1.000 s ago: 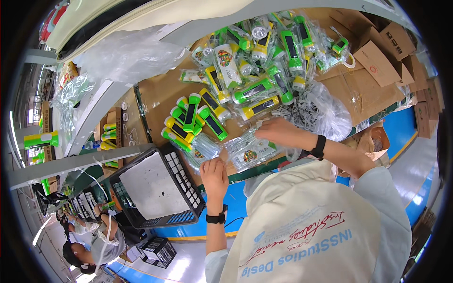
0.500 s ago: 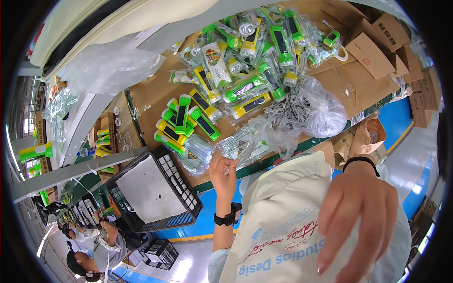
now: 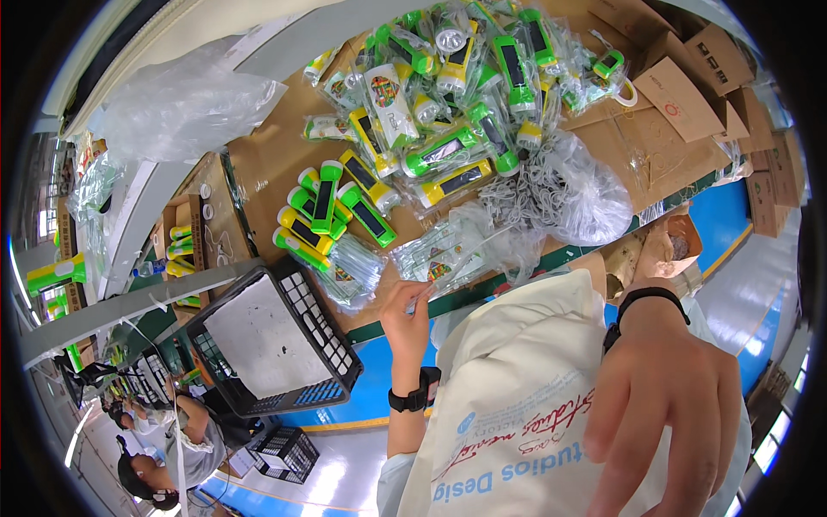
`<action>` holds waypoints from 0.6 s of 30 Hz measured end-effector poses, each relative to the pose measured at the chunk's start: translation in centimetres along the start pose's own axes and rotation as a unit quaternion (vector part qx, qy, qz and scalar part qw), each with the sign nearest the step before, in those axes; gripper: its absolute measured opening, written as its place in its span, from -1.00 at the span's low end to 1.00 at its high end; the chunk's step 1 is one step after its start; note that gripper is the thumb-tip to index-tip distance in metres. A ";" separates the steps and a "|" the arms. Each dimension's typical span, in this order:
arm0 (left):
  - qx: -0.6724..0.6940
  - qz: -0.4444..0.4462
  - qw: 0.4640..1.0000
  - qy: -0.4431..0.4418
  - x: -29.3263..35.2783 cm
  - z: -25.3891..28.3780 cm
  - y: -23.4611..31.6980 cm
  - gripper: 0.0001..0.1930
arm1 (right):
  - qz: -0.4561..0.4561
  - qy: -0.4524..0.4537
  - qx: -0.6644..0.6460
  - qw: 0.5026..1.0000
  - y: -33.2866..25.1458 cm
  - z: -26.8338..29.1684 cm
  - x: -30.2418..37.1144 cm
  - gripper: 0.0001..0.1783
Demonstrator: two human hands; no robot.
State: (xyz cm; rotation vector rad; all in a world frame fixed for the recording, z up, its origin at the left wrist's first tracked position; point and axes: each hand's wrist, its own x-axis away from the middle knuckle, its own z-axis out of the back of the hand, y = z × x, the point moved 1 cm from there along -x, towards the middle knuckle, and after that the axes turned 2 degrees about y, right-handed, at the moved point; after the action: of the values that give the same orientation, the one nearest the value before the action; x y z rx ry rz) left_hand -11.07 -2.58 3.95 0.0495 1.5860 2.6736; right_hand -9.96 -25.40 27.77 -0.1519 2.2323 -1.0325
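Observation:
At the table's near edge my left hand (image 3: 405, 320) is closed, with thumb and forefinger pinched on what looks like the corner of a clear plastic bag. Flat clear bags (image 3: 444, 258) with printed cards lie just beyond its fingers. Another stack of clear bags (image 3: 351, 274) lies to its left. My right hand (image 3: 668, 414) is held low in front of my cream apron (image 3: 525, 370), fingers apart and nothing visible in it. Past the left hand, unbagged green and yellow solar flashlights (image 3: 325, 202) lie heaped; farther back are several bagged flashlights (image 3: 444, 153).
Grey cord loops (image 3: 514, 194) lie beside a crumpled clear bag (image 3: 594, 202). Cardboard boxes (image 3: 676, 99) stand at the far right. A black crate (image 3: 340, 366) with a white sheet sits left of my left hand. Co-workers (image 3: 194, 439) sit at lower left.
The view has shifted slightly. My left hand stays pinched at the table edge. My right hand has moved slightly right and down, its fingers still spread.

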 end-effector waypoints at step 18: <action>-0.037 -0.030 0.999 -0.007 -0.4 -0.4 2.7 -0.81 | -0.100 -0.185 0.554 0.805 16.7 9.8 5.6 -0.89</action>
State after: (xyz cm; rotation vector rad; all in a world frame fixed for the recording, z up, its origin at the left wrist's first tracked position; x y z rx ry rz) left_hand -10.70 -4.24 6.14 0.0173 1.4595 2.6764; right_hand -5.53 -22.28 8.34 -0.0545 1.0085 -2.0426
